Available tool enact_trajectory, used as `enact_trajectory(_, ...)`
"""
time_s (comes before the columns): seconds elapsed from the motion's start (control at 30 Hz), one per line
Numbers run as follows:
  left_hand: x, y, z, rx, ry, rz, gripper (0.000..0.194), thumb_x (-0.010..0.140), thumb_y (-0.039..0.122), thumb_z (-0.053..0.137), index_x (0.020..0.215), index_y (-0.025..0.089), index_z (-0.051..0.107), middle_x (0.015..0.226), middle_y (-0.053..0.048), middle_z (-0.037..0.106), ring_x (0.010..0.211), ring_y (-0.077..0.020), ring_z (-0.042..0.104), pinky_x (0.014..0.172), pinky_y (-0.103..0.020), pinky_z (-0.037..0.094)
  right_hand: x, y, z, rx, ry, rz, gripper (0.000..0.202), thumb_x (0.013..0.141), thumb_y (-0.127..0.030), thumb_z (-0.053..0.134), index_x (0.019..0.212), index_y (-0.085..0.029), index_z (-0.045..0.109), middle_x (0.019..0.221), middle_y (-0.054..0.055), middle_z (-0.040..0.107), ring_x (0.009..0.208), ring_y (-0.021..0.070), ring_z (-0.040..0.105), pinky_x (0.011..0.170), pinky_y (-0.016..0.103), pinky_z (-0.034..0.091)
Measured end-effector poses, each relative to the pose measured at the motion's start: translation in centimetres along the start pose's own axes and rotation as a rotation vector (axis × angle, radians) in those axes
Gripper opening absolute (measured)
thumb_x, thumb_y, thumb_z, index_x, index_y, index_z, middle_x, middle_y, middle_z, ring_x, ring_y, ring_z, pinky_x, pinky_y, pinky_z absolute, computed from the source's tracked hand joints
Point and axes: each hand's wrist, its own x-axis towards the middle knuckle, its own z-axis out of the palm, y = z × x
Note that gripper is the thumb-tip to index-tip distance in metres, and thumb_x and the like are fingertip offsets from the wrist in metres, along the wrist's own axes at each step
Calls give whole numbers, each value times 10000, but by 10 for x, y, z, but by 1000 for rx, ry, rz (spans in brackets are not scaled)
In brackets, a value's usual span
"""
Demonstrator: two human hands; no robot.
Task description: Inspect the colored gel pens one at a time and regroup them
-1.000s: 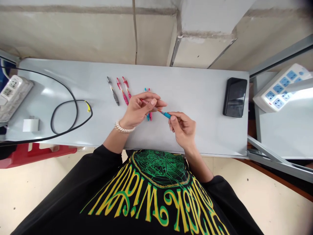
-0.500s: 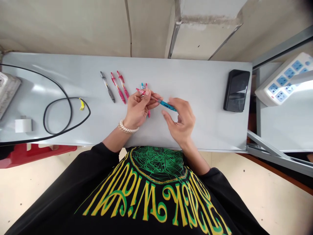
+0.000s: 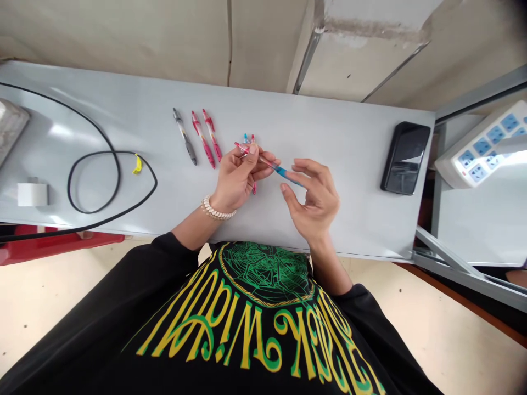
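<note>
My left hand (image 3: 234, 178) is closed on a ballpoint pen (image 3: 281, 171) with a pink top and a blue grip, held slanting above the table. At the pen's blue end is my right hand (image 3: 315, 206), thumb and fingers apart; its index finger overlaps the grip, and whether it touches cannot be told. Behind the left hand lie a pen with a blue top (image 3: 246, 137) and a pink pen (image 3: 254, 190), both mostly hidden. To the left rest a grey pen (image 3: 185, 137) and two pink pens, a nearer one (image 3: 203, 139) and another (image 3: 212, 134).
A black cable (image 3: 119, 164) with a yellow tag (image 3: 137, 164) loops over the left of the table (image 3: 349, 131), near a white charger (image 3: 32, 195). On the right lies a black phone (image 3: 405, 159). Beyond the table's right edge is a white power strip (image 3: 480, 148).
The view has shifted and tilted slightly. The right hand's fingers have spread more around the pen's blue end. My left hand keeps its hold on the pen.
</note>
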Motion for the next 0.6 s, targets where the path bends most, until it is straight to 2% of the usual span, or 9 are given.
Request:
enact_trajectory(0.07,0,0,0,-8,-10,9,286,977,457,790,906,205,675,907,-4,806,895,-169,832,742,-224,689,0,0,1,25,10,46,224,1028,-328,687,1239,-330,763,1105,50,750,933,206,769,805,432,711)
enact_trajectory(0.1,0,0,0,-11,-16,13,296,972,465,796,903,204,674,904,-5,805,893,-172,832,740,-228,691,0,1,1,14,15,53,192,1037,-326,674,1202,-327,774,1058,43,755,894,199,768,791,429,710)
enact_trajectory(0.17,0,-1,-1,-11,-24,15,310,966,478,800,902,202,674,908,-10,806,904,-181,832,750,-242,695,-1,2,1,-30,20,24,137,1034,-330,678,1099,-318,798,1132,58,757,1018,228,771,881,478,700)
enact_trajectory(0.23,0,-1,-1,-7,-20,8,314,965,483,800,906,199,677,922,-21,806,920,-193,833,771,-265,700,-1,3,2,-34,22,9,169,1011,-357,712,1157,-319,788,1248,77,735,1152,260,749,966,519,680)
enact_trajectory(0.3,0,-1,-2,-3,-7,4,305,970,477,796,917,198,683,939,-34,803,934,-210,834,798,-298,706,-1,3,1,-21,24,28,213,1024,-361,692,1219,-325,771,1187,72,747,1099,252,764,956,520,684)
enact_trajectory(0.33,0,-1,-2,-4,-2,3,298,973,472,794,922,198,687,944,-39,801,940,-218,834,810,-315,708,0,3,1,-30,22,22,186,1039,-348,664,1183,-330,780,1147,65,755,1073,248,768,952,528,685)
enact_trajectory(0.43,0,-1,-3,0,-1,-8,285,984,470,780,933,202,699,947,-38,798,964,-230,833,830,-330,708,2,0,1,-111,-2,-51,167,1049,-328,631,1063,-328,797,1259,75,741,1216,287,729,1018,603,656)
enact_trajectory(0.5,0,-1,-2,11,-11,-16,303,977,489,783,923,202,702,942,-29,806,953,-215,832,807,-300,703,5,-1,2,-142,-16,-79,203,1035,-352,664,1207,-320,767,1366,96,703,1273,303,707,1022,598,664)
enact_trajectory(0.6,-1,-2,-1,16,-30,-19,330,947,512,807,904,202,704,909,-19,817,846,-171,820,752,-258,690,6,2,4,-164,-53,-136,319,1052,-335,655,1365,-308,709,1357,98,718,1227,273,735,1021,517,684)
